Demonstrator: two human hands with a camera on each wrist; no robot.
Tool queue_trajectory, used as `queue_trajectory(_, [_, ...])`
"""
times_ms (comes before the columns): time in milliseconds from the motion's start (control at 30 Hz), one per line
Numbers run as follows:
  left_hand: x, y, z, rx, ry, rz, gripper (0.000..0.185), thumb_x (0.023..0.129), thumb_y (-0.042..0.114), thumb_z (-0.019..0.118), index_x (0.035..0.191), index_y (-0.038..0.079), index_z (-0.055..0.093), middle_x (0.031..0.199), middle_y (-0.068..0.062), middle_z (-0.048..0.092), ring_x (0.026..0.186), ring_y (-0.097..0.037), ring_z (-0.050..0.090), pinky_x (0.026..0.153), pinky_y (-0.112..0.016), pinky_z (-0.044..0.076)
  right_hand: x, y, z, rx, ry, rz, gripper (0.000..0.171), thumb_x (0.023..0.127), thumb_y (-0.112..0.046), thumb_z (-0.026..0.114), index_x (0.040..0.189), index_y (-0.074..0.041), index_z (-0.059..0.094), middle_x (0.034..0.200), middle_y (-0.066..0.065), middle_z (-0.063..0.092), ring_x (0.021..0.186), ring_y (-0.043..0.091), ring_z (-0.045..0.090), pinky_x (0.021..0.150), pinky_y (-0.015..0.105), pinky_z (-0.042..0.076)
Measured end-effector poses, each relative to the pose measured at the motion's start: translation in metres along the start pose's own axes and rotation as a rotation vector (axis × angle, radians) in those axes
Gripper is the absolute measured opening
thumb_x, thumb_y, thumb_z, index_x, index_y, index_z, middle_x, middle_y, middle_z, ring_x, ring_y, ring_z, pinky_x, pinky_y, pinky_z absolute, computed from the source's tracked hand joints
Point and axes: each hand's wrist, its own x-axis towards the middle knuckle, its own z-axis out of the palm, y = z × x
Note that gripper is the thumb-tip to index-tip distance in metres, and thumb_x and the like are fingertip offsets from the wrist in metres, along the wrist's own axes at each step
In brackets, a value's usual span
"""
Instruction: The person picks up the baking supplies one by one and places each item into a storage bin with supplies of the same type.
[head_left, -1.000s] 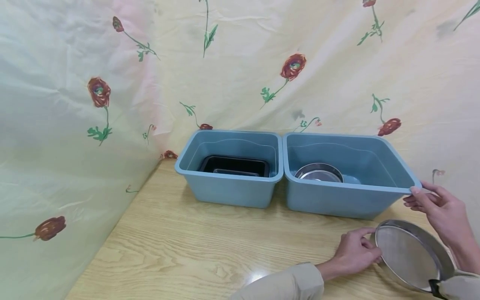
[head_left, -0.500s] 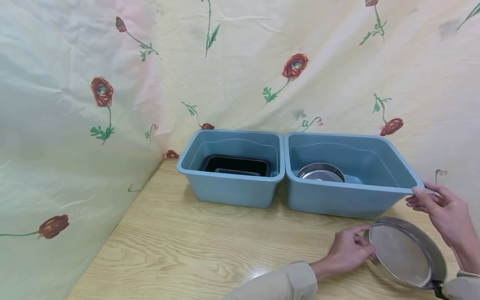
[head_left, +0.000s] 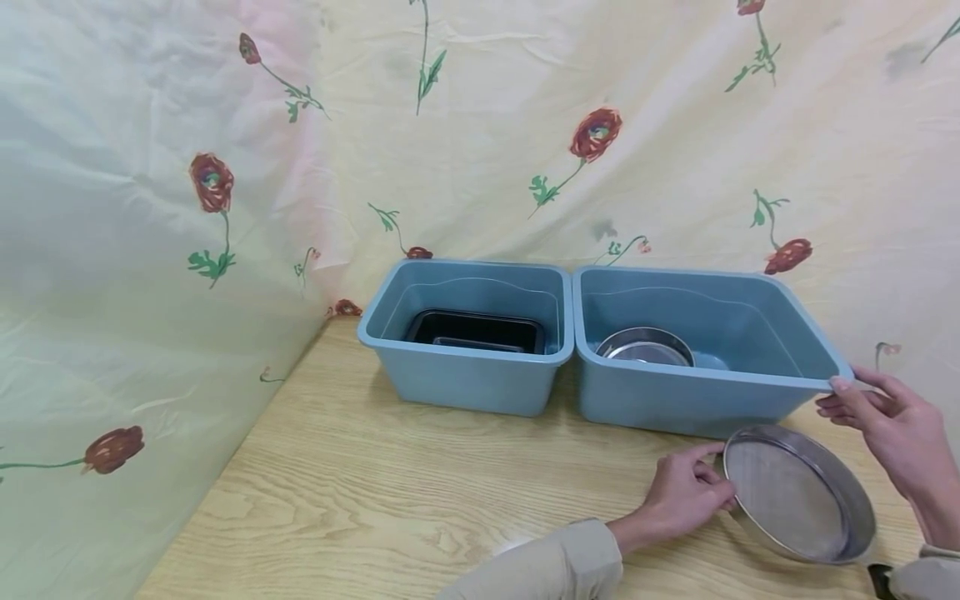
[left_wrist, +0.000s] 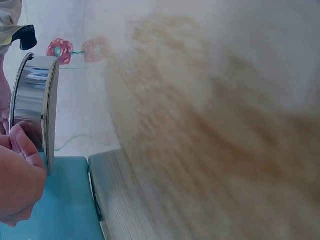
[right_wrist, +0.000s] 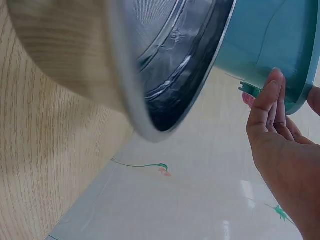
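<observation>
A round metal sieve [head_left: 787, 496] with a fine mesh bottom is tilted over the table's right side, its mesh showing to the head camera. My left hand [head_left: 686, 492] pinches its left edge, fingers and thumb on the wall, as the left wrist view also shows with the sieve [left_wrist: 35, 100] edge-on. My right hand [head_left: 896, 425] grips the front right corner of the larger blue bin [head_left: 675, 404], thumb on the rim and fingers beneath. In the right wrist view, the sieve [right_wrist: 175, 60] looms close to the camera, left of the right hand [right_wrist: 280, 130].
Inside the larger bin lies another round metal sieve [head_left: 645, 346]. A smaller blue bin [head_left: 465, 379] stands against it on the left, holding a black rectangular tray [head_left: 480, 325]. Flowered cloth [head_left: 480, 150] hangs behind and left of the wooden table [head_left: 375, 492].
My left hand has carried the sieve left and slightly away from me, off the right sleeve it overlapped. My right hand keeps its grip on the bin's corner. The head view has shifted slightly.
</observation>
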Motion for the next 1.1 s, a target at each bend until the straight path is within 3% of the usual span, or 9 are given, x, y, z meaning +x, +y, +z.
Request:
queue_trajectory(767, [-0.010,0.018,-0.012,-0.096,-0.072,0.056,0.052,0.091,-0.009,0.068,0.140,0.010,0.064,0.073,0.000,0.073,0.057,0.009,0.059,0.062,-0.016,0.054,0.001,0.003,0.000,-0.004,0.009,0.003,0.036,0.107,-0.005,0.054,0.118,-0.039,0.054,0.082,-0.022,0.069,0.067,-0.005,0.066,0.062,0.009,0.049])
queue_trajectory(1100, [-0.015,0.028,-0.021,-0.123,-0.084,0.040,0.052,0.090,-0.010,0.070,0.139,0.008,0.065,0.075,-0.002,0.073,0.058,0.007,0.060,0.063,-0.019,0.055,0.000,0.005,-0.001,0.009,0.004,0.024,0.034,0.107,-0.006,0.055,0.116,-0.038,0.056,0.080,-0.022,0.070,0.066,-0.005,0.067,0.061,0.010,0.050])
